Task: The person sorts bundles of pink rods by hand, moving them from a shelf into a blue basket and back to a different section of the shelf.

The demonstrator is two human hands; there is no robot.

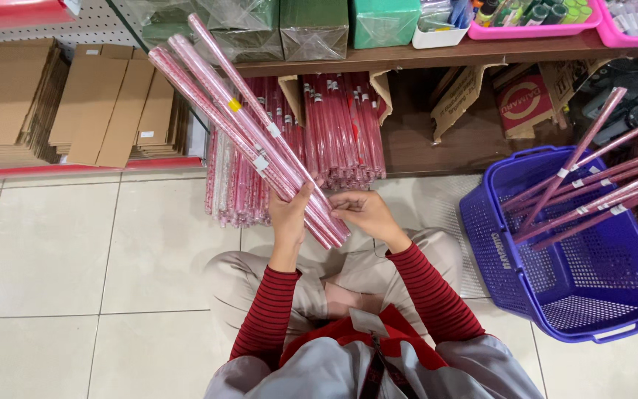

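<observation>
Shop floor, pale tiles, low shelf ahead. Left hand (pixel 290 214) is clenched around a bundle of pink wrapping rolls (pixel 249 129) slanting up-left; right hand (pixel 363 213) pinches the bundle's lower end. Purple basket (pixel 507 258) sits right, more rolls inside.

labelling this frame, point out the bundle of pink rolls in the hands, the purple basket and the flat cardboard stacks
bundle of pink rolls (pixel 249 125), head view, mid-length of the wrapped rolls
purple basket (pixel 500 255), head view, its near side wall
flat cardboard stacks (pixel 105 107), head view, top sheet
</observation>
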